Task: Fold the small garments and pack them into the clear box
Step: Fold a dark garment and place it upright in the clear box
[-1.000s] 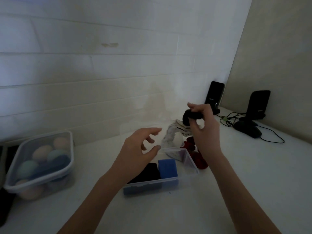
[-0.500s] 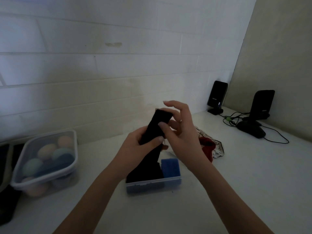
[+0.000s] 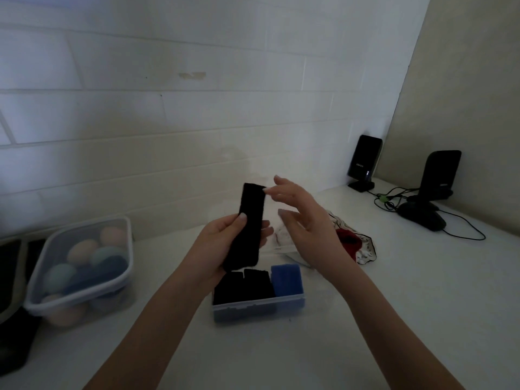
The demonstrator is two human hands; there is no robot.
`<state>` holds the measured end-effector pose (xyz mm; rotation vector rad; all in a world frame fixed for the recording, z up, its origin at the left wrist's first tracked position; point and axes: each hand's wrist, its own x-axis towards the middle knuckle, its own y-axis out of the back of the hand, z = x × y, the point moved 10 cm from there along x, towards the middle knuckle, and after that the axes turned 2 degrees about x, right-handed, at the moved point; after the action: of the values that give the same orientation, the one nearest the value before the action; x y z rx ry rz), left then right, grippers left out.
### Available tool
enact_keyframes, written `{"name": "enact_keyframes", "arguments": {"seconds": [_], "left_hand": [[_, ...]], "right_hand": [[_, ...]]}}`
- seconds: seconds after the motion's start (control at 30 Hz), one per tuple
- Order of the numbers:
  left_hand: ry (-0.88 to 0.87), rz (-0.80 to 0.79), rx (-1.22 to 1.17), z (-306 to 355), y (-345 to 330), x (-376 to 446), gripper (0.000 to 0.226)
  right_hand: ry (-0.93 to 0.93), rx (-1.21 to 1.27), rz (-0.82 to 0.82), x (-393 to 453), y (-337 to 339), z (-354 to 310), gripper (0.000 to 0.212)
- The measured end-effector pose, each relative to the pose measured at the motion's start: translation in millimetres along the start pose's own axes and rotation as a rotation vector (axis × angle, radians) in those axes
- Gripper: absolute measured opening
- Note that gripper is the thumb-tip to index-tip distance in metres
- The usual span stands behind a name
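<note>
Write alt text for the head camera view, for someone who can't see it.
A left hand holds a flattened black garment above a clear box of folded black and blue items; the open right hand hovers beside it.

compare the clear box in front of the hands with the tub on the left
The clear box is open-topped, low and oblong, with folded black and blue pieces inside. The tub has its lid on, stands taller and holds rounded pastel and dark bundles. Both are see-through plastic resting on the white counter.
</note>
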<state>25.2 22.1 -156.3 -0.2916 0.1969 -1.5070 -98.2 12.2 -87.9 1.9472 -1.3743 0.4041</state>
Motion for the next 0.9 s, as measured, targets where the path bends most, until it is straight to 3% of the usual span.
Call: {"name": "enact_keyframes", "arguments": {"seconds": [0.2,0.33,0.43,0.63,0.8,0.9], "left_hand": [[0.005,0.088,-0.177,-2,18,8,0.033],[0.089,-0.002,-0.143,-8,8,7,0.032],[0.084,0.019,-0.132,-8,10,6,0.023],[0.205,-0.051,-0.307,-18,5,6,0.026],[0.286,-0.105,-0.299,-28,3,6,0.054],[0.310,-0.159,-0.414,-29,-3,6,0.047]], "right_hand": [[0.129,-0.336,-0.315,-10,-42,-2,0.051],[0.199,-0.348,-0.209,-10,-44,-5,0.032],[0.269,-0.398,-0.143,-12,-41,-15,0.029],[0.418,-0.500,-0.158,-21,-54,-33,0.031],[0.485,-0.470,-0.115,-24,-56,-42,0.025],[0.543,-0.511,-0.176,-29,-68,-45,0.022]]}}
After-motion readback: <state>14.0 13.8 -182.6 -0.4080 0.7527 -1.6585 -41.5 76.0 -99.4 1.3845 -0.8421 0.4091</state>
